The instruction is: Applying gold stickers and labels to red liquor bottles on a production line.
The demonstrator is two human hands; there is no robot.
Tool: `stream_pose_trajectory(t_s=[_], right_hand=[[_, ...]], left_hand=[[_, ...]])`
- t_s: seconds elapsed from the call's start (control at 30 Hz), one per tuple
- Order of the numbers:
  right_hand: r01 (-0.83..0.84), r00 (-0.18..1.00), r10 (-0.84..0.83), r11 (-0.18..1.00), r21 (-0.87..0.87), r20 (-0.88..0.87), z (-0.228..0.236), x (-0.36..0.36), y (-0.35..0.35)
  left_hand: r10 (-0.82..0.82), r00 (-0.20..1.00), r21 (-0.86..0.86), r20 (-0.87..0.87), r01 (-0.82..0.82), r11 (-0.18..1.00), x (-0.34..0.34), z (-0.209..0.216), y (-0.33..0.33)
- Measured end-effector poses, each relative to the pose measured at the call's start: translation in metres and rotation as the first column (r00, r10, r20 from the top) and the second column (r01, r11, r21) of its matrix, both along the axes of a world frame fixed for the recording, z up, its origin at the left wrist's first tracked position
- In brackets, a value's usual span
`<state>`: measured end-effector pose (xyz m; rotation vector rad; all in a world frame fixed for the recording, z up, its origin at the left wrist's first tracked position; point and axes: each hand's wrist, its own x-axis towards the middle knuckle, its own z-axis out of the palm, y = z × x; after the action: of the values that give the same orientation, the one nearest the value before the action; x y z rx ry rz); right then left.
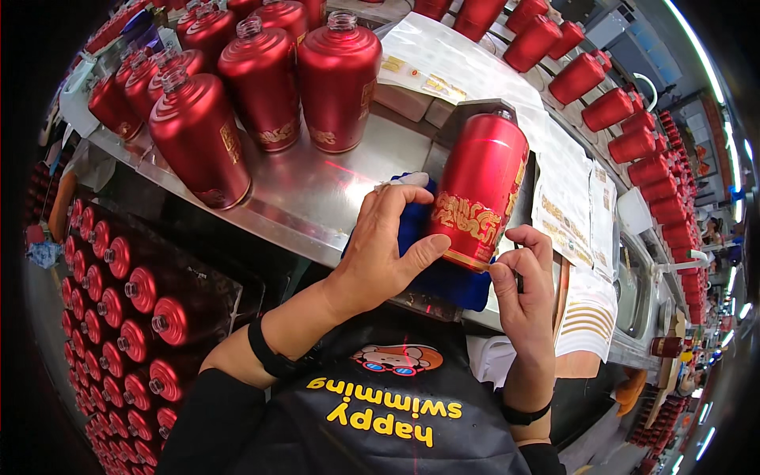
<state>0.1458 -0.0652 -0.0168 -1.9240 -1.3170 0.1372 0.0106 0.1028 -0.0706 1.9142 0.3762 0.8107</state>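
Note:
A glossy red bottle (484, 170) with a gold pattern round its lower part lies tilted, its base toward me and its neck against a dark angled rest (459, 127). Along its left side, my left hand (376, 245) grips it, with the thumb at the base edge and the fingers bent near the body. Close to the base's right corner is my right hand (524, 289), fingers pinched together. A thin dark thing shows between them, too small to name. Beneath the bottle is a blue cloth (455, 285).
Several red bottles (261, 87) stand on the metal worktop (317, 194) at left. Crates of red bottles (111, 317) sit lower left. Sheets of gold decals (566, 214) lie at right, near a sink (631, 293). More bottles (578, 75) line a conveyor beyond.

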Motion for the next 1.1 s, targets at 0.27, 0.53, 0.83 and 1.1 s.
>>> stream_pose_trajectory(t_s=[0.27, 0.53, 0.83, 1.1], right_hand=[[-0.005, 1.000, 0.005, 1.000, -0.002, -0.030, -0.002, 0.001, 0.003], [-0.065, 0.997, 0.065, 0.998, 0.004, -0.043, -0.007, 0.010, -0.002], [-0.159, 0.920, 0.156, 0.987, 0.019, -0.360, -0.009, 0.026, -0.010], [-0.142, 0.934, 0.130, 0.990, -0.012, -0.332, 0.002, 0.017, -0.013]], left_hand=[[-0.050, 0.998, -0.136, 0.030, 0.054, 0.989, -0.003, -0.006, 0.005], [-0.013, 0.945, 0.284, 0.327, -0.085, 0.955, -0.014, -0.009, -0.001], [-0.172, 0.921, 0.656, 0.349, -0.110, 0.747, -0.009, -0.011, 0.002], [-0.283, 0.926, 0.764, 0.250, -0.010, 0.645, -0.006, -0.001, 0.007]])
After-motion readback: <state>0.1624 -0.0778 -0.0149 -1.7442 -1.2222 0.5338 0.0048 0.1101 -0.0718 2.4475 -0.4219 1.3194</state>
